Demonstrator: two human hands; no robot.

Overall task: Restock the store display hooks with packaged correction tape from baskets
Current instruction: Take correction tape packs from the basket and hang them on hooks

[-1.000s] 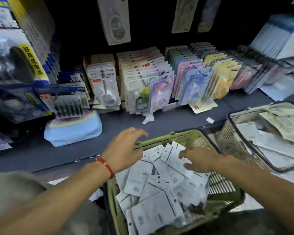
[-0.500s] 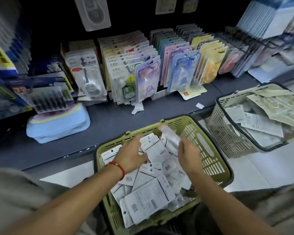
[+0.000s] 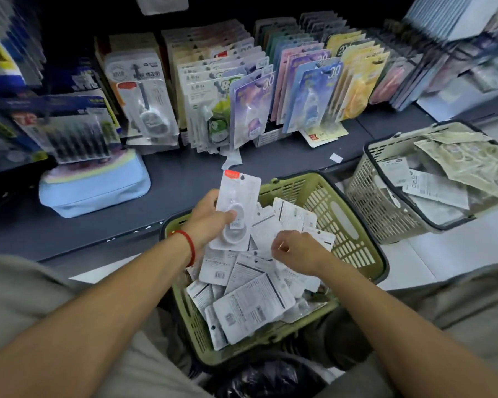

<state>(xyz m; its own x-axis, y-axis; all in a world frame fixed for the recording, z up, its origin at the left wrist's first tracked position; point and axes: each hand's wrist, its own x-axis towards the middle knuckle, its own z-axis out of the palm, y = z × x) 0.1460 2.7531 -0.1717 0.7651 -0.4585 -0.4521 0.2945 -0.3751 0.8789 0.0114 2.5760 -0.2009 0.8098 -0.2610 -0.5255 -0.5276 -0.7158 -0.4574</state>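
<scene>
Down over the green basket (image 3: 339, 214), the left hand (image 3: 206, 222) holds one correction tape pack (image 3: 237, 202) upright, face toward the camera, with the thumb across the clear blister and the other fingers hidden behind the card; the pack's red-tabbed top stands above the basket's far rim. Just to the right, the right hand (image 3: 295, 252) hovers low over the heap of packs (image 3: 250, 300) that fills the basket, most of them lying back side up, and its fingers are curled inward; whether they pinch a card beneath them cannot be told. A red cord bracelet (image 3: 189, 248) circles the left wrist. Beyond the basket runs a dark shelf (image 3: 181, 185) on which rows of carded correction tape (image 3: 270, 90) stand upright in pastel colours, with a white-carded stack (image 3: 144, 93) to their left. A pale blue pouch (image 3: 95, 185) lies flat on the shelf at the left, well apart from the hands. To the right, a beige basket (image 3: 377, 196) holds more flat packs, some white and some yellowish.
</scene>
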